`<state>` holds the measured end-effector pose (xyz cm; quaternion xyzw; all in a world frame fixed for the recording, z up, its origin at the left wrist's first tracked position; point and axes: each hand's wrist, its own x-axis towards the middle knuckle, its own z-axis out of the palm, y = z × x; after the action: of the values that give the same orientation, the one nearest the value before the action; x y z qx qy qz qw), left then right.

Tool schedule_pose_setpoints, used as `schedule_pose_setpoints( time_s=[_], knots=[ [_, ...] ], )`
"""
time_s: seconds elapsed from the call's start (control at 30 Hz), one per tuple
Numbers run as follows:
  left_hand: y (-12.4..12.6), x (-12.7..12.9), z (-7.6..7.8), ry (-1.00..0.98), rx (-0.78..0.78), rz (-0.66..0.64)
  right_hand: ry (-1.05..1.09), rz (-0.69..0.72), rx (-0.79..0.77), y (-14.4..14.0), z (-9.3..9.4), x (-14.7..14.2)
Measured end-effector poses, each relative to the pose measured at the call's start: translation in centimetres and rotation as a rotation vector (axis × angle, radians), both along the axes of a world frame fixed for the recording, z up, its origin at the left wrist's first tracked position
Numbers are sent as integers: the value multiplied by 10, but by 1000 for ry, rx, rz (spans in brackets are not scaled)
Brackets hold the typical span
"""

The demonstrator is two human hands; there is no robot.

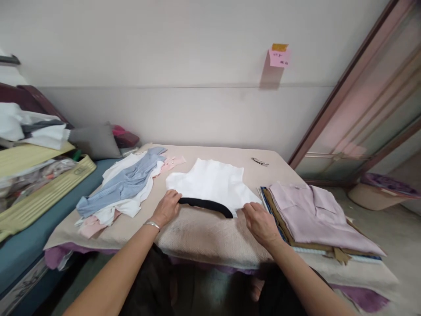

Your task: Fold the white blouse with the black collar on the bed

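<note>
A white garment (213, 180) with a black band (207, 204) along its near edge lies spread on the cloth-covered table (204, 237). At the left end of the black band, the fingers of my left hand (167, 206) are closed on the garment. My right hand (259, 221) pinches its near right corner, beyond the band's other end. To the left is a loose heap of clothes, with a light blue garment (128, 180) on top of white and pink ones. On the right, a pale pink garment (305, 210) tops a folded stack.
Dark-framed glasses (259, 162) lie near the table's back right. A yellow-green container (49, 193) full of things stands on the blue surface at left, near a grey cushion (97, 140). A bin (378, 193) stands on the floor at right. The wall (197, 114) closes off the back.
</note>
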<state>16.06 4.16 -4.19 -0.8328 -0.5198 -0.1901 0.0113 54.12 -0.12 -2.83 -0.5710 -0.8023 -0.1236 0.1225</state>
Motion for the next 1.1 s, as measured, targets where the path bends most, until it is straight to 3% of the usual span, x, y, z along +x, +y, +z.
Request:
schedule_pose_setpoints(
  time_s=[0.1, 0.2, 0.3, 0.4, 0.53, 0.6, 0.7, 0.8, 0.87, 0.93, 0.97, 1.03, 1.1],
  knots=[
    [-7, -7, 5, 43, 5, -49, -26, 76, -49, -11, -1, 2],
    [-22, -19, 3, 130, -136, -104, -62, 210, -211, -31, -15, 4],
    [-28, -26, 3, 156, -253, 31, -36, 190, -267, -39, -23, 7],
    [-10, -28, 8, 114, -220, 331, -16, 82, -241, -22, -18, 10],
    [41, -28, 6, 18, -218, 685, -1, -200, -234, 27, -6, 15],
    [64, -29, -3, -18, -274, 775, 6, -362, -251, 51, -8, 20],
    [83, -36, -16, -21, -361, 808, 17, -542, -330, 76, -20, 29],
    [83, -37, -13, 16, -369, 854, 82, -646, -453, 90, -34, 38],
    [73, -21, -1, 65, -199, 814, 155, -696, -542, 97, -39, 42],
    [53, 17, 11, 57, 44, 607, 214, -727, -614, 103, -39, 45],
    [40, 43, 13, -11, 94, 477, 233, -733, -635, 104, -38, 48],
    [8, 102, 10, -164, 74, 179, 251, -738, -643, 104, -33, 52],
    [-26, 155, -5, -198, -60, -128, 250, -752, -616, 96, -26, 57]
  ],
)
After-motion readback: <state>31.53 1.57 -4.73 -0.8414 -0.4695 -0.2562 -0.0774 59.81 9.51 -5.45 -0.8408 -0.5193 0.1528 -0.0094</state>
